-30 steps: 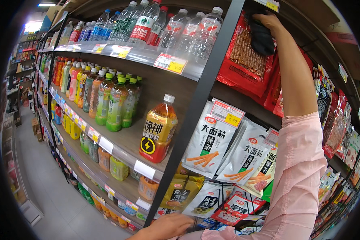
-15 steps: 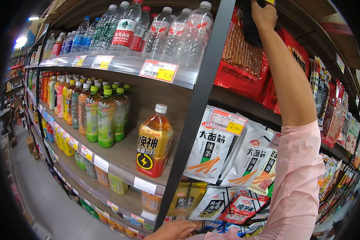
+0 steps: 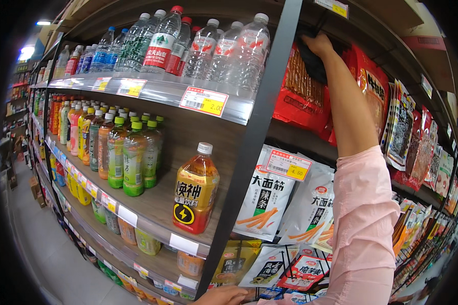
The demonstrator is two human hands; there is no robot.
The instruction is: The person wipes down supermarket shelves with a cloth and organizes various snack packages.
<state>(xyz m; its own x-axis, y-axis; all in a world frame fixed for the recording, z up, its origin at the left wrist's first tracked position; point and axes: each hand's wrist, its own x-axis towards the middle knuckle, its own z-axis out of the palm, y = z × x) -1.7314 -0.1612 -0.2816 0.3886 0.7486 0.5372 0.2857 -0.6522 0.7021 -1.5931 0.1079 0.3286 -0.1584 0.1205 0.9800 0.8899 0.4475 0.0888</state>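
My right hand (image 3: 318,46) reaches high to the upper hanging row, its bare forearm coming out of a pink sleeve. Its fingers are closed on a black cloth (image 3: 313,63), which lies against a clear-fronted red packet (image 3: 301,84) of brown snack strips. Part of the cloth is hidden behind the hand and wrist. Low in the picture, my left hand (image 3: 222,295) is cut by the lower edge. Its visible fingers stretch rightward, near an olive-gold snack bag (image 3: 235,260), and nothing shows in them.
A dark upright post (image 3: 254,137) parts the hanging packets from the drink shelves. Left of it stand clear water bottles (image 3: 201,51), green-capped bottles (image 3: 134,160) and a large amber bottle (image 3: 196,190). White snack bags (image 3: 259,201) hang below my raised arm, behind a price tag (image 3: 288,163).
My right hand has moved left and down with the black cloth, over the red packet. The whole view has shifted slightly, so a tag at the top shows more. My left hand stays low.
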